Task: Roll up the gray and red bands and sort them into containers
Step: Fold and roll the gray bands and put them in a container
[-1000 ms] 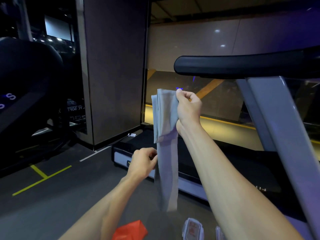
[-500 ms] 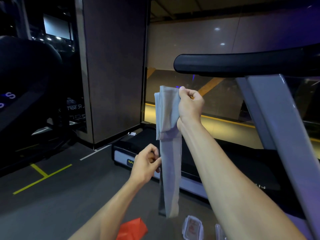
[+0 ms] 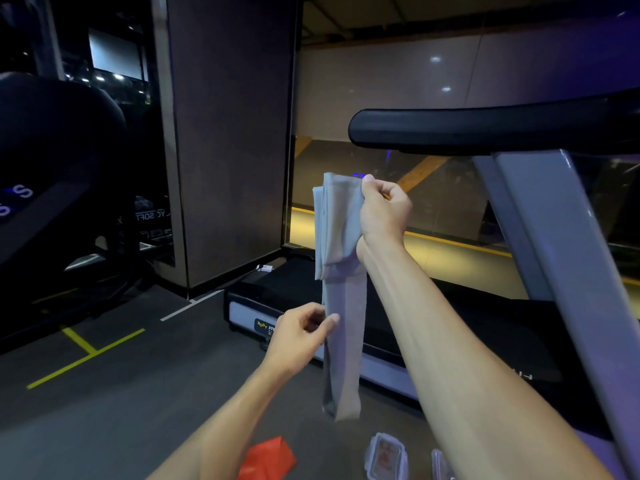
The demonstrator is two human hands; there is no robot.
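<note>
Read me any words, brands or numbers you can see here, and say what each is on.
"BODY ST...", yellow, on the treadmill base; the left hand hides the rest.
"YC SOFT", mirrored, on dark equipment behind.
Glowing "S" on the left console.
Container label: too blurred.

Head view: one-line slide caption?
Right hand holds gray band aloft; left hand pinches its edge.

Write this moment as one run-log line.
right hand grips gray band top | left hand pinches its edge | red band on floor
</note>
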